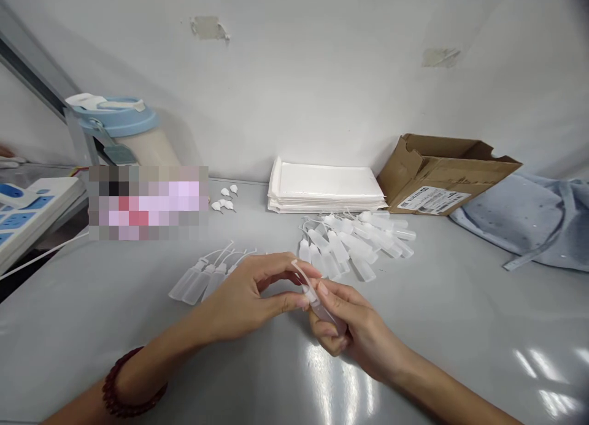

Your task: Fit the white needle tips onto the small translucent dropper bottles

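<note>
Small translucent bottle (330,317) is held above the grey surface (442,321), its long axis slanting from the lower right, by the right palm, up and leftward to its white cap (309,295). From the cap a thin, curved strip (301,270) is pointed up and away. By the right hand (363,327) the bottle's body is gripped, the fingers closed around it and the thumb laid along the top near the neck. By the left hand (248,296) an arch is formed, thumb and forefinger bent, their tips brought near each other at the cap; the cap is touched by the thumb, but whether it is pinched cannot be told.

Farther off, a few similar bottles (193,284) are partly covered by the left hand, and a larger pile of bottles (338,244) is spread to the right. Beyond these, white envelopes (326,183) are stacked beside an open cardboard box (396,167), on whose white label (432,199) the print is too small to be read.
</note>
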{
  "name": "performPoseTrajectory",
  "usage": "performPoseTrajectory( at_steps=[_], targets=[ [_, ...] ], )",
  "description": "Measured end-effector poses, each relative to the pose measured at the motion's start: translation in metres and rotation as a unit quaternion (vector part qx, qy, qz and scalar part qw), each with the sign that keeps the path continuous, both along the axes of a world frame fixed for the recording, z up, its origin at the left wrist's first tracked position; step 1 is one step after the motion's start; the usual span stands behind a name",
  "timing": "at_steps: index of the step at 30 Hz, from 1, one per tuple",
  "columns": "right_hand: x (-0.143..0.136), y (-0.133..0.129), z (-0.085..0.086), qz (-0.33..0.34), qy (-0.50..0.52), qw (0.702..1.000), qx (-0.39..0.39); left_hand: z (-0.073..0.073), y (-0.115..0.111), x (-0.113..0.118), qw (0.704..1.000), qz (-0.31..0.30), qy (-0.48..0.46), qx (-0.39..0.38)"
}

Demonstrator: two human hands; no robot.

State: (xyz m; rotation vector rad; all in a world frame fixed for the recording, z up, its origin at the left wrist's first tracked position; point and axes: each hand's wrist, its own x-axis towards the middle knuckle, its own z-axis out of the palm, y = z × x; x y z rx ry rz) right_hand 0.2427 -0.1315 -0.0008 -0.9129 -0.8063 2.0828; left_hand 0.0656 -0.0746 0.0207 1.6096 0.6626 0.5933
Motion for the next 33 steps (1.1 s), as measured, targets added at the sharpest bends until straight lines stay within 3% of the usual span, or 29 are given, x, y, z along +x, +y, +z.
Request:
performPoseTrajectory(
  at_steps=[6,10,16,22,29,33],
  targets=[
    [0.001,0.001,-0.002,-0.004,-0.020,1.000,0.015,-0.003,-0.001,0.001,0.999,0.013,0.042,0.030],
    [0.001,0.001,0.000,0.011,-0.022,1.000,0.012,-0.007,-0.001,0.002,0.998,-0.002,0.009,0.061],
    [0.002,0.003,0.005,-0.014,-0.072,0.994,0.083,-0.006,0.000,0.001,0.998,0.005,0.027,0.054],
    [0.002,0.001,0.013,-0.013,-0.049,0.997,0.064,-0.001,-0.001,-0.001,0.994,-0.017,0.043,0.102],
    [-0.001,-0.004,0.018,-0.035,-0.128,0.984,0.119,0.000,-0.003,0.000,0.988,0.012,0.055,0.142],
    [0.001,-0.006,0.015,-0.048,-0.177,0.972,0.150,0.000,-0.005,0.000,0.994,0.012,0.008,0.110]
  ],
)
